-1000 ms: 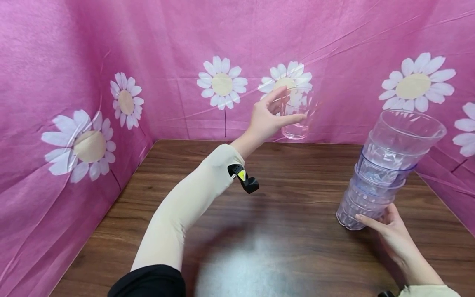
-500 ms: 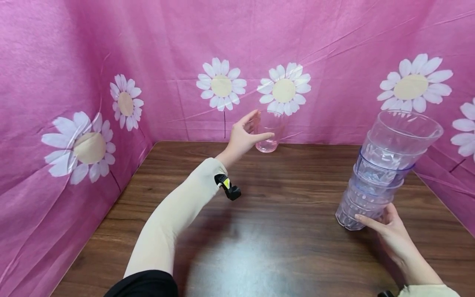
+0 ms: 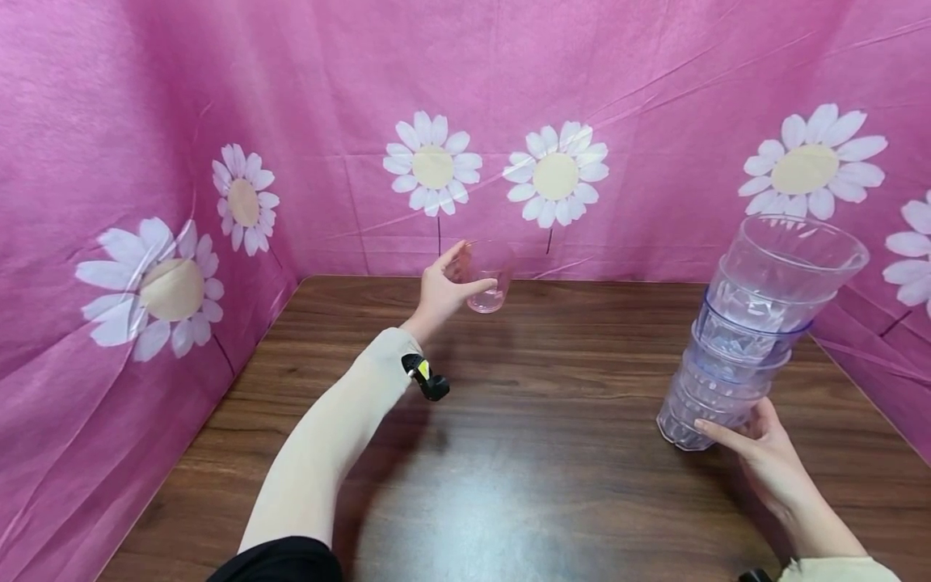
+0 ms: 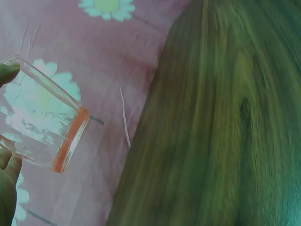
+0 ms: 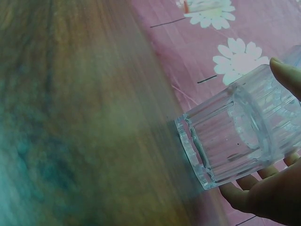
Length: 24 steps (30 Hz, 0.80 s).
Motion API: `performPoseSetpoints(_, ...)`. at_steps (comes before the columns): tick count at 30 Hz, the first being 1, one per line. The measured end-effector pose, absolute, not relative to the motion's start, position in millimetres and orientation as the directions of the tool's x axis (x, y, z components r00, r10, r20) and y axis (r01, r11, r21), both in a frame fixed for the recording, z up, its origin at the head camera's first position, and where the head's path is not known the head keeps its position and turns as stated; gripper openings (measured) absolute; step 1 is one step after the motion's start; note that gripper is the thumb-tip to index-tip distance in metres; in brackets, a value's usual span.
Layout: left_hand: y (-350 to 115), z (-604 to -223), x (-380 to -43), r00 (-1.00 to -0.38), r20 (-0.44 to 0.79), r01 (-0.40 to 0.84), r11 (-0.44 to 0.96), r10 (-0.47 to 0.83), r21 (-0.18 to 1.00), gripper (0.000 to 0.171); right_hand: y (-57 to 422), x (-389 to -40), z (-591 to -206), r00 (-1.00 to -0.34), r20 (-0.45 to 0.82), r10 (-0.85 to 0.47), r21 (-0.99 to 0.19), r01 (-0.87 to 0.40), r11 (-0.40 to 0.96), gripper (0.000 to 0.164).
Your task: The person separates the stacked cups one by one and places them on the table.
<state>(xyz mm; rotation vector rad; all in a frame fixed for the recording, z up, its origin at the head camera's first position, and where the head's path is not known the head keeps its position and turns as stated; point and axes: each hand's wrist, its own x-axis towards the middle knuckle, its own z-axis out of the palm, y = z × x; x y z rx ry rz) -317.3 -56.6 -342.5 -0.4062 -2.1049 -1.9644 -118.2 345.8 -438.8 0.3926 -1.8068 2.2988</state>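
A clear, pink-tinted tumbler is held upright in my left hand, thumb on the near side and fingers behind. The left wrist view shows the tumbler's thick base glowing orange, with the cloth behind it. On the right, a tall stack of nested clear tumblers leans to the right, one of them blue-rimmed. My right hand grips the stack near its foot. In the right wrist view, the ridged bottom tumbler lies between thumb and fingers.
The wood-grain table runs back to a pink cloth printed with white daisies, which also hangs at both sides. A black wrist camera sits on the left sleeve. Light glares off the table's near middle.
My left hand has carried the pink-tinted tumbler leftward and down, from high before the cloth to near the table's back edge. My right hand and the stack stay almost still.
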Motion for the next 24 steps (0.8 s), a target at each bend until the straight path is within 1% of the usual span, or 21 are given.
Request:
performPoseSetpoints(10,-87.3,-366.7,-329.3,-0.942,0.316,0.311,0.064,-0.11,0.948,0.086,346.6,-118.1,-438.5,-0.948,0.318,-0.011,-0.923,-0.307,-0.231,0.072)
performPoseSetpoints(16,-104.5,-380.5,-333.7,-0.926,0.313,0.299,0.096,-0.212,0.949,0.085,347.0,-117.5,-439.7,-0.95,0.313,-0.002,-0.924,-0.304,-0.231,0.071)
performPoseSetpoints(24,-124.7,-392.7,-339.4,-0.904,0.312,0.293,0.108,-0.292,0.95,0.086,347.3,-117.1,-439.9,-0.95,0.313,-0.006,-0.926,-0.303,-0.226,0.072)
